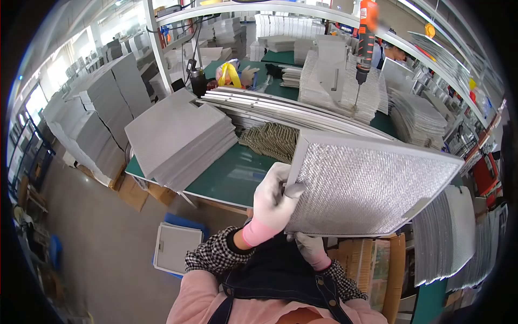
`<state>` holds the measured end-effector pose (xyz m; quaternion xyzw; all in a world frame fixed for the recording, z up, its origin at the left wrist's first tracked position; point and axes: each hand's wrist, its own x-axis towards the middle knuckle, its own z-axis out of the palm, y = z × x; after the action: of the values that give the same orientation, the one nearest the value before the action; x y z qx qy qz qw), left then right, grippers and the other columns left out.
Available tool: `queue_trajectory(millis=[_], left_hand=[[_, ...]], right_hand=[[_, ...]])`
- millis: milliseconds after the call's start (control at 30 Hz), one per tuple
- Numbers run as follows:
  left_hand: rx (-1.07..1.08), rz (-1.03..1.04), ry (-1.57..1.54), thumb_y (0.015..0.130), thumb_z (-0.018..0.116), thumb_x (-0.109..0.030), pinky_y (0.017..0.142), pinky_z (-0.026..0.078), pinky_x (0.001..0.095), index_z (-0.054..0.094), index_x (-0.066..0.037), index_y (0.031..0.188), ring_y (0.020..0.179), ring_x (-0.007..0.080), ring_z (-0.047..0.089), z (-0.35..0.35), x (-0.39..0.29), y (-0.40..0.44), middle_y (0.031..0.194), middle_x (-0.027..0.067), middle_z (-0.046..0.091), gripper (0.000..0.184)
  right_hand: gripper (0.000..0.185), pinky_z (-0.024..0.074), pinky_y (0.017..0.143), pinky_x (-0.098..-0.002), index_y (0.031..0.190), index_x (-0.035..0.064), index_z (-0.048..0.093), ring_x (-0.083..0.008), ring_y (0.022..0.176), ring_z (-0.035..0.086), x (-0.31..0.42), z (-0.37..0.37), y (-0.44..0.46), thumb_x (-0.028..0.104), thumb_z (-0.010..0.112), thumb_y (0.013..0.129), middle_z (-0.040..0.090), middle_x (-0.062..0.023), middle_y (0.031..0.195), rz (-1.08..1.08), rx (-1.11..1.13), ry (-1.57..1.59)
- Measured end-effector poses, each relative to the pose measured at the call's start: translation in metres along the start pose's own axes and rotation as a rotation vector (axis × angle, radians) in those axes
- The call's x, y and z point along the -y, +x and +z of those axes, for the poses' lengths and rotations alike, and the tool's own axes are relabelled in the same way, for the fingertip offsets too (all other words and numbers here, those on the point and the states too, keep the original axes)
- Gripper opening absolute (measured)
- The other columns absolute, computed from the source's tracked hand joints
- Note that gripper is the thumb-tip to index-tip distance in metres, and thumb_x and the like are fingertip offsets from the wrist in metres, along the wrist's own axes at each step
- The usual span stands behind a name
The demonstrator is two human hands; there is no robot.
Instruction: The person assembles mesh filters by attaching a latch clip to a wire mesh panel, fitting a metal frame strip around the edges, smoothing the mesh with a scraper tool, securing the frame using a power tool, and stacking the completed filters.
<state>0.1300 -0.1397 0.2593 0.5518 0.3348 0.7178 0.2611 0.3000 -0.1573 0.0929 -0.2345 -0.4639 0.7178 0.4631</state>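
Observation:
A framed metal mesh filter panel (367, 186) is held up in front of me, tilted, its silvery mesh face toward me. My left hand (275, 197), in a white glove with a pink cuff, grips the frame's left side, thumb on the near face. Below the panel, my right hand (311, 249) is closed at the bottom edge near the lower left corner; its fingertips are partly hidden. Behind the panel a pile of brownish corrugated mesh pieces (270, 139) lies on the green table (226, 181).
A stack of grey panels (178, 135) stands left on the table, with long metal frame strips (291, 110) behind. An orange electric screwdriver (367, 43) hangs overhead. An open cardboard box (396, 270) and stacked mesh sheets (442, 237) are on my right. Finished-looking panels (178, 248) lie on the floor.

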Motion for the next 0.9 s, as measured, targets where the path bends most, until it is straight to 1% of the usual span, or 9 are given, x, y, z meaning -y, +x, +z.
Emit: queue_trajectory(millis=[67, 167, 233, 367, 433, 500, 767, 833, 900], left_hand=[[0.026, 0.283, 0.399, 0.089, 0.070, -0.011, 0.071, 0.047, 0.0281, 0.057, 0.001, 0.110, 0.078, 0.0151, 0.058, 0.001, -0.008, 0.006, 0.091, 0.0093, 0.060, 0.027], [0.174, 0.222, 0.598, 0.087, 0.072, -0.013, 0.071, 0.052, 0.0334, 0.058, -0.003, 0.114, 0.082, 0.0288, 0.062, -0.006, -0.023, 0.017, 0.096, 0.0147, 0.061, 0.032], [0.243, 0.128, 0.493, 0.090, 0.068, -0.014, 0.073, 0.051, 0.0322, 0.057, -0.001, 0.114, 0.084, 0.0252, 0.064, -0.013, -0.020, 0.021, 0.099, 0.0138, 0.062, 0.030], [-0.033, -0.438, -0.535, 0.094, 0.063, -0.013, 0.075, 0.049, 0.0305, 0.053, 0.003, 0.115, 0.083, 0.0154, 0.059, 0.010, -0.027, 0.022, 0.097, 0.0114, 0.062, 0.027], [-0.013, -0.086, 0.202, 0.095, 0.062, -0.012, 0.073, 0.049, 0.0321, 0.052, 0.002, 0.113, 0.080, 0.0172, 0.059, 0.016, -0.009, 0.012, 0.093, 0.0137, 0.061, 0.025], [0.168, 0.065, 0.353, 0.093, 0.063, -0.010, 0.070, 0.049, 0.0335, 0.053, 0.000, 0.109, 0.074, 0.0234, 0.060, 0.013, 0.002, 0.007, 0.086, 0.0155, 0.058, 0.021], [0.433, -0.007, 0.283, 0.089, 0.070, -0.013, 0.064, 0.048, 0.0293, 0.062, 0.002, 0.101, 0.066, 0.0155, 0.056, 0.010, -0.012, 0.028, 0.075, 0.0112, 0.056, 0.021], [0.599, -0.053, 0.307, 0.091, 0.069, -0.019, 0.060, 0.045, 0.0289, 0.064, 0.003, 0.094, 0.065, 0.0103, 0.051, -0.002, -0.019, 0.064, 0.069, 0.0070, 0.054, 0.023], [0.784, -0.243, 0.370, 0.091, 0.067, -0.021, 0.059, 0.043, 0.0277, 0.064, 0.003, 0.093, 0.065, 0.0087, 0.049, -0.019, -0.019, 0.101, 0.069, 0.0026, 0.054, 0.025]], right_hand=[[0.023, 0.0521, 0.082, -0.0312, 0.112, -0.0033, 0.065, -0.0190, 0.089, 0.065, 0.008, 0.006, 0.006, 0.013, 0.060, 0.097, 0.068, -0.0125, 0.107, -0.044, -0.027, 0.044], [0.021, 0.0527, 0.080, -0.0320, 0.110, -0.0032, 0.066, -0.0190, 0.088, 0.064, 0.011, 0.003, 0.005, 0.010, 0.059, 0.096, 0.068, -0.0131, 0.107, -0.085, -0.055, 0.004], [0.017, 0.0529, 0.076, -0.0329, 0.108, -0.0032, 0.063, -0.0210, 0.087, 0.064, 0.011, -0.002, 0.005, 0.004, 0.059, 0.094, 0.067, -0.0142, 0.103, -0.108, -0.068, -0.049], [0.016, 0.0535, 0.074, -0.0331, 0.107, -0.0036, 0.063, -0.0208, 0.086, 0.064, 0.015, -0.005, 0.007, 0.004, 0.060, 0.093, 0.067, -0.0137, 0.101, -0.134, -0.074, -0.105], [0.018, 0.0540, 0.077, -0.0343, 0.110, -0.0029, 0.062, -0.0209, 0.087, 0.065, 0.017, -0.006, 0.008, 0.004, 0.060, 0.093, 0.067, -0.0128, 0.100, -0.158, -0.067, -0.119], [0.019, 0.0537, 0.080, -0.0338, 0.110, -0.0028, 0.064, -0.0206, 0.089, 0.065, 0.022, -0.003, 0.007, 0.006, 0.060, 0.094, 0.068, -0.0122, 0.102, -0.190, -0.077, -0.067], [0.034, 0.0501, 0.091, -0.0347, 0.129, -0.0025, 0.055, -0.0205, 0.102, 0.063, 0.025, 0.051, 0.022, 0.013, 0.058, 0.098, 0.066, -0.0111, 0.113, -0.123, 0.006, 0.387], [0.044, 0.0493, 0.094, -0.0354, 0.137, -0.0016, 0.049, -0.0217, 0.104, 0.063, 0.050, 0.063, 0.020, 0.018, 0.059, 0.099, 0.065, -0.0117, 0.117, 0.249, 0.352, -0.122], [0.040, 0.0482, 0.096, -0.0337, 0.132, 0.0031, 0.055, -0.0223, 0.107, 0.063, 0.103, 0.064, 0.013, 0.023, 0.060, 0.098, 0.065, -0.0125, 0.118, 0.181, 0.743, -0.681]])
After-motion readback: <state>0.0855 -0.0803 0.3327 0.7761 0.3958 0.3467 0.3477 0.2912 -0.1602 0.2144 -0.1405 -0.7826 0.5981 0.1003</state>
